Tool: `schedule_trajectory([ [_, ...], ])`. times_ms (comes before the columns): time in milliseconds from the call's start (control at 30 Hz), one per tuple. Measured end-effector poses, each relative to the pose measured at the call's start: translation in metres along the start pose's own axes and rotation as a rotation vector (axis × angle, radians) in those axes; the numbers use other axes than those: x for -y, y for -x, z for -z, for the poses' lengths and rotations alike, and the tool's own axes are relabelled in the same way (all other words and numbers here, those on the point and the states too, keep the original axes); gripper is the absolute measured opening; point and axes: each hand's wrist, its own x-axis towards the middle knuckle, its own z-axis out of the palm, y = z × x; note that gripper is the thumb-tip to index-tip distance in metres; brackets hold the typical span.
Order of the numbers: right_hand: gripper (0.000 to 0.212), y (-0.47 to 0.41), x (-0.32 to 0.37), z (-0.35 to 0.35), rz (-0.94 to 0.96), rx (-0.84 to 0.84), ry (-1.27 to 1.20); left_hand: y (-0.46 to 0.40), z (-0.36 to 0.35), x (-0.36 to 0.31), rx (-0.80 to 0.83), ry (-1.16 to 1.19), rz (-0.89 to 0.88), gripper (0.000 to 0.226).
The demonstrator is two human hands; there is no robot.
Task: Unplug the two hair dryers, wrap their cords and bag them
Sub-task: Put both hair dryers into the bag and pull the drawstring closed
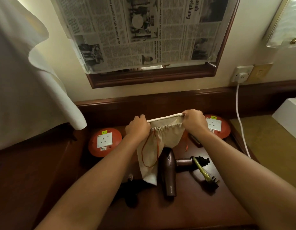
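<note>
Both my hands hold a cream drawstring bag (160, 140) up above the dark wooden table (210, 209). My left hand (138, 126) pinches the left side of its mouth, and my right hand (194, 121) pinches the right side, stretching the opening wide. Red drawstrings dangle from the bag. Below it lies a brown hair dryer (168, 173), its black cord wrapped round the handle and its plug (210, 179) resting on the table. A second, black hair dryer (132, 191) lies in shadow under my left forearm, partly hidden.
Two round orange socket reels sit at the back, one at left (104, 142) and one at right (217, 125). A white cable (240, 120) runs from a wall socket (242, 75). White cloth (27, 80) hangs at left. A white box (288, 117) stands at right.
</note>
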Motion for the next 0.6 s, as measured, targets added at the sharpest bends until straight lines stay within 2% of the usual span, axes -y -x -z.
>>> schedule_trajectory([
  [167, 0.019, 0.002, 0.001, -0.002, -0.15, -0.027, -0.085, 0.002, 0.011, 0.0, 0.081, -0.12, 0.036, 0.026],
  [233, 0.019, 0.002, 0.004, -0.001, -0.184, -0.012, -0.131, 0.0, 0.015, 0.0, 0.124, -0.066, 0.043, 0.019],
  [300, 0.021, 0.0, 0.005, 0.0, -0.173, 0.089, 0.004, -0.006, 0.016, 0.0, 0.14, 0.078, 0.029, 0.015],
  [400, 0.069, 0.002, 0.014, 0.003, -0.071, 0.294, 0.233, -0.008, 0.013, -0.01, 0.087, 0.258, -0.052, 0.023],
  [433, 0.079, 0.002, 0.018, 0.001, -0.004, 0.32, 0.25, -0.006, 0.012, -0.015, 0.068, 0.273, -0.084, 0.025],
  [467, 0.081, 0.003, 0.022, 0.0, 0.068, 0.321, 0.27, -0.005, 0.012, -0.02, 0.045, 0.27, -0.116, 0.024],
  [500, 0.074, 0.003, 0.025, -0.003, 0.131, 0.311, 0.291, -0.003, 0.011, -0.025, 0.016, 0.256, -0.141, 0.021],
  [600, 0.021, 0.004, 0.031, -0.006, 0.178, 0.217, 0.239, 0.0, 0.009, -0.031, -0.069, 0.174, -0.152, 0.023],
])
